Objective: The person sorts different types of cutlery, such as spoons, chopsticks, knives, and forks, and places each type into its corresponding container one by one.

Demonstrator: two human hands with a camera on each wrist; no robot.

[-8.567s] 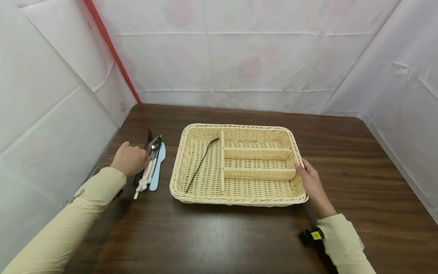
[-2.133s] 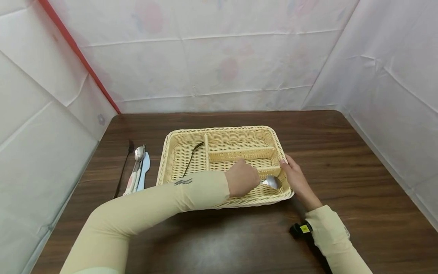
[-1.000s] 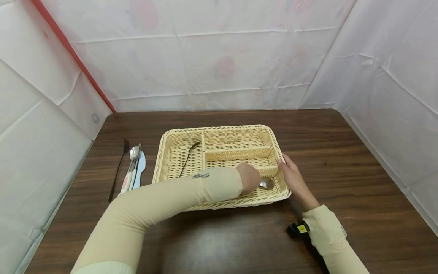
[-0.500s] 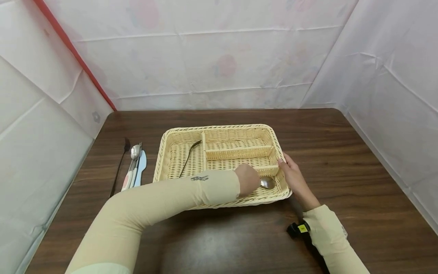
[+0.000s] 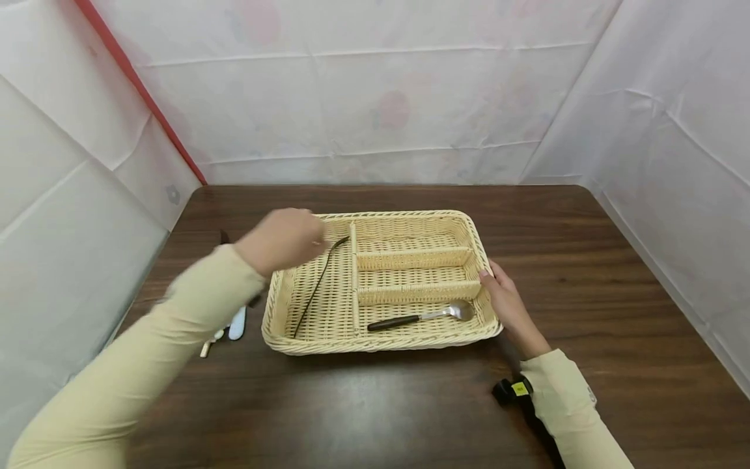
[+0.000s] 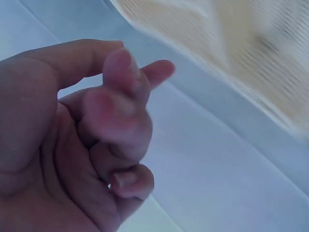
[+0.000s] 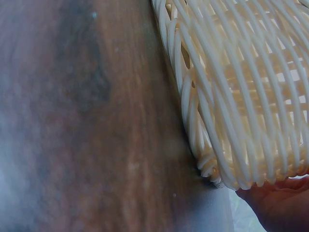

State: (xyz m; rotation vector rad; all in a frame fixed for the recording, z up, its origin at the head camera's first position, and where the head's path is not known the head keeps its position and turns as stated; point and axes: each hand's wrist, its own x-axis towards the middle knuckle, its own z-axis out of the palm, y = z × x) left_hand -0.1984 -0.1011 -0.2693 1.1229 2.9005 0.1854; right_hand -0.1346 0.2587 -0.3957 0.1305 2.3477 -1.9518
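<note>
A metal spoon with a dark handle [image 5: 395, 322] lies in the front right compartment of the cream woven cutlery basket [image 5: 375, 346]. My left hand [image 5: 284, 240], slightly blurred, is over the basket's back left corner. In the left wrist view its fingers [image 6: 120, 113] are loosely bent and hold nothing. With thumb over the rim, my right hand [image 5: 511, 306] grips the basket's right end; only part of that hand [image 7: 282, 203] shows in the right wrist view. A slender dark utensil with a bent end [image 5: 319, 286] lies slantwise in the left compartment.
Left of the basket, my arm partly covers more cutlery: the end of a pale blue knife [image 5: 237, 324], a rabbit-figure handle [image 5: 213, 340] and a dark utensil's tip [image 5: 224, 236]. Dark wooden table [image 5: 375, 410] surrounds the basket. White sheeting [image 5: 375, 117] hangs behind and at both sides.
My left hand carried the spoon into the front right compartment, let go of it there and moved back left and up. My right hand has stayed on the basket's right end.
</note>
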